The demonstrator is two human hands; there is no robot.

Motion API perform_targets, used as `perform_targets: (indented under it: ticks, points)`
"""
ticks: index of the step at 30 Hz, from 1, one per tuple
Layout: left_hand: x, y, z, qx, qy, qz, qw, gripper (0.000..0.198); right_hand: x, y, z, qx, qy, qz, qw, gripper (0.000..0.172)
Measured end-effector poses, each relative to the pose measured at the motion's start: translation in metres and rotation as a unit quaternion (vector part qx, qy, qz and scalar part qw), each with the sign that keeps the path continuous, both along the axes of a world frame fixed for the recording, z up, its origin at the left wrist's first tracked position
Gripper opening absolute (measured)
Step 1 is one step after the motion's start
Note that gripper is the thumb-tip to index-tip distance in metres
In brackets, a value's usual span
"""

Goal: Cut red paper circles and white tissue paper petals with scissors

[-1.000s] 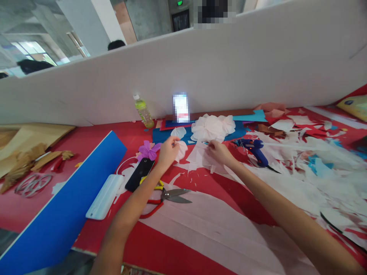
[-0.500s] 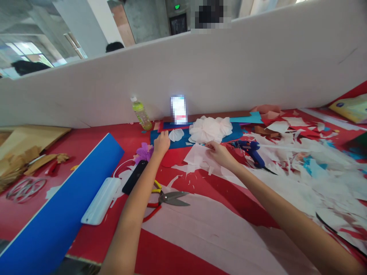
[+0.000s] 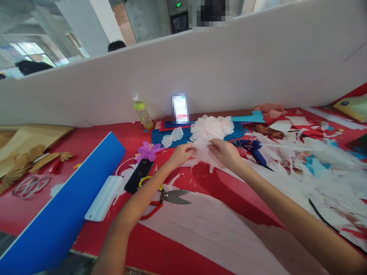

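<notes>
Head view: the white tissue sheet lies on the red table, at 12 o'clock from the scissors — thin and limp, likely to tear, so best held by its edges. The left hand pinches its 9 o'clock edge and the right hand its 3 o'clock edge — fingers closed on paper, hands near each other.

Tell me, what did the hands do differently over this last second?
The left hand let go of the small white paper fan, leaving it on the blue sheet, then moved right to grip the tissue sheet. The right hand stayed on it; scissors and glue gun unmoved.
</notes>
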State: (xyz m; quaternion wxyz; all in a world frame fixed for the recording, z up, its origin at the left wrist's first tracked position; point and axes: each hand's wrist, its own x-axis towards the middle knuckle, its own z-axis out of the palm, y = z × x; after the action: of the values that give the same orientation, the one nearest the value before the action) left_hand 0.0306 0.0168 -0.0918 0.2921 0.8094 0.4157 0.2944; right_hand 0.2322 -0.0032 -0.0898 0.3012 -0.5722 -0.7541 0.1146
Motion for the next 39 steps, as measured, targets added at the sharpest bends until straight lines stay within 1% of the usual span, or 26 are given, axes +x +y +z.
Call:
perform_targets:
  ticks: [3, 5, 6, 8, 9, 10, 11, 13, 15, 17, 19, 22, 25, 28, 31, 33, 35, 37, 39]
  points:
    - [-0.004, -0.012, 0.008, 0.059, -0.007, 0.022, 0.998, 0.021, 0.007, -0.014, 0.006, 0.008, -0.021, 0.024, 0.999, 0.022]
    - [-0.009, -0.017, 0.013, 0.105, -0.019, 0.009, 0.994, 0.021, 0.012, -0.023, 0.009, 0.016, -0.046, 0.037, 0.998, 0.021]
    - [-0.011, -0.018, 0.015, 0.125, -0.024, -0.004, 0.992, 0.021, 0.015, -0.027, 0.01, 0.037, -0.067, 0.036, 0.996, 0.022]
    - [-0.016, -0.021, 0.017, 0.149, -0.021, -0.02, 0.988, 0.024, 0.021, -0.033, 0.015, 0.111, -0.112, 0.015, 0.987, 0.026]
    - [-0.017, -0.022, 0.017, 0.154, -0.009, -0.012, 0.988, 0.027, 0.024, -0.036, 0.018, 0.156, -0.137, -0.009, 0.978, 0.028]
    - [-0.018, -0.024, 0.017, 0.152, 0.011, 0.01, 0.988, 0.029, 0.026, -0.037, 0.022, 0.195, -0.163, -0.034, 0.967, 0.029]
    - [-0.018, -0.027, 0.016, 0.142, 0.043, 0.039, 0.988, 0.031, 0.028, -0.037, 0.025, 0.226, -0.187, -0.055, 0.954, 0.031]
    - [-0.016, -0.035, 0.013, 0.109, 0.145, 0.098, 0.979, 0.034, 0.032, -0.036, 0.032, 0.262, -0.21, -0.093, 0.937, 0.032]
    - [-0.012, -0.045, 0.007, 0.066, 0.272, 0.119, 0.952, 0.037, 0.035, -0.034, 0.036, 0.272, -0.208, -0.116, 0.932, 0.033]
    - [-0.006, -0.055, 0.0, 0.039, 0.348, 0.104, 0.931, 0.041, 0.038, -0.033, 0.04, 0.267, -0.202, -0.13, 0.933, 0.033]
    - [0.001, -0.063, -0.005, 0.054, 0.387, 0.062, 0.918, 0.042, 0.039, -0.033, 0.043, 0.259, -0.198, -0.138, 0.935, 0.034]
    - [0.015, -0.071, -0.009, 0.067, 0.407, 0.017, 0.911, 0.034, 0.041, -0.035, 0.048, 0.264, -0.188, -0.146, 0.935, 0.035]
    - [0.03, -0.078, -0.012, 0.07, 0.403, -0.001, 0.912, 0.032, 0.043, -0.037, 0.054, 0.271, -0.174, -0.155, 0.934, 0.035]
    - [0.047, -0.085, -0.02, 0.13, 0.409, -0.029, 0.903, 0.038, 0.044, -0.036, 0.058, 0.27, -0.166, -0.175, 0.932, 0.032]
    - [0.068, -0.09, -0.033, 0.186, 0.406, -0.059, 0.893, 0.036, 0.046, -0.034, 0.061, 0.269, -0.168, -0.183, 0.931, 0.031]
    - [0.086, -0.091, -0.041, 0.218, 0.39, -0.08, 0.891, 0.034, 0.048, -0.034, 0.062, 0.274, -0.167, -0.183, 0.929, 0.031]
    - [0.108, -0.09, -0.048, 0.216, 0.383, -0.091, 0.894, 0.031, 0.049, -0.033, 0.062, 0.28, -0.161, -0.185, 0.928, 0.03]
    - [0.133, -0.091, -0.051, 0.196, 0.38, -0.111, 0.897, 0.027, 0.049, -0.033, 0.062, 0.276, -0.154, -0.182, 0.931, 0.03]
    - [0.157, -0.094, -0.051, 0.194, 0.363, -0.147, 0.899, 0.026, 0.048, -0.032, 0.062, 0.264, -0.149, -0.174, 0.937, 0.031]
